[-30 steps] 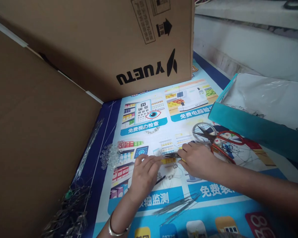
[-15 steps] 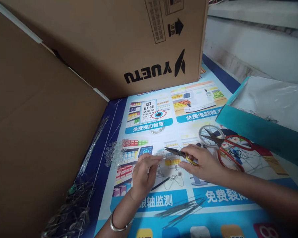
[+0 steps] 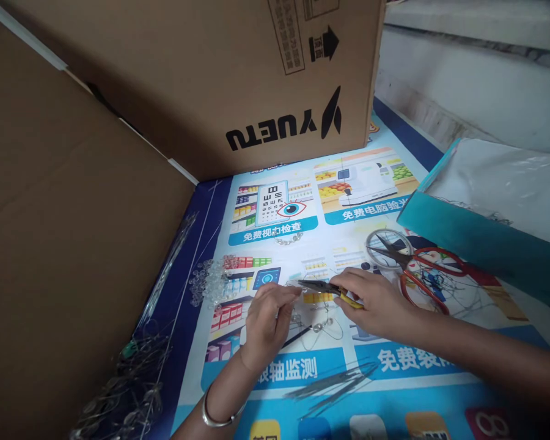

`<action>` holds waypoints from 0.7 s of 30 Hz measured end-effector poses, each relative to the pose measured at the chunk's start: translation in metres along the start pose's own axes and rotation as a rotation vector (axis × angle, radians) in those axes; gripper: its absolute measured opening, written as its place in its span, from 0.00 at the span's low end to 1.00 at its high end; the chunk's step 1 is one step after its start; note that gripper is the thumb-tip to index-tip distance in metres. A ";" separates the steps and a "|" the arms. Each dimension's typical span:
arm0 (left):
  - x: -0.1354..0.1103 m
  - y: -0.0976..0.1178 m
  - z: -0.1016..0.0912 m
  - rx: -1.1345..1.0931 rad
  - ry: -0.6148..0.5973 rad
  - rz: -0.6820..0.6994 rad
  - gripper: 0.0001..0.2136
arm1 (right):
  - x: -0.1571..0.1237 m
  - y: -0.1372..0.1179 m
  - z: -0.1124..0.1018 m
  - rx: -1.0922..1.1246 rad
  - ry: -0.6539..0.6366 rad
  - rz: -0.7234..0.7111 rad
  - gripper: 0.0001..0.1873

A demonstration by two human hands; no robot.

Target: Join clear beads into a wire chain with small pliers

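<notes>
Left forearm [image 3: 229, 388] slanting up from below, left hand [image 3: 266, 315] bent at knuckles, index pointing rightward, right forearm [image 3: 481, 345] entering from right, right hand [image 3: 371, 297] closed in grip, hands near each other.

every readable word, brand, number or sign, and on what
"YUETU": upright brown cardboard panel
"顶面", arrow: panel
"免费视力检查": blue-and-white printed sheet
"免费电脑验…": sheet, cut off
"…轴监测": sheet, partly hidden
"免费裂…": sheet, partly hidden
"E" signs: printed rectangular eye chart
Too blurred or small: framed panel print, square icons
</notes>
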State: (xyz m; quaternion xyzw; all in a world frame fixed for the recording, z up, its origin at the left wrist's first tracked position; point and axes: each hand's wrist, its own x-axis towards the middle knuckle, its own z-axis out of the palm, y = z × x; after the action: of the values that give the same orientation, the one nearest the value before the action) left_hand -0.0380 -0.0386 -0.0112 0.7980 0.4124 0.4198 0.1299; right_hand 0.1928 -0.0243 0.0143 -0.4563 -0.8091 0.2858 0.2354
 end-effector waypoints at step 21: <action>0.008 -0.007 0.003 0.147 -0.231 0.062 0.08 | 0.004 -0.002 -0.016 -0.697 -0.230 -0.287 0.10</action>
State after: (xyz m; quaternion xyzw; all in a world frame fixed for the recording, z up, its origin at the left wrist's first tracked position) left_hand -0.0372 -0.0275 -0.0123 0.8606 0.3995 0.2979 0.1046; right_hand 0.1997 -0.0181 0.0279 -0.3563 -0.9343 0.0074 0.0114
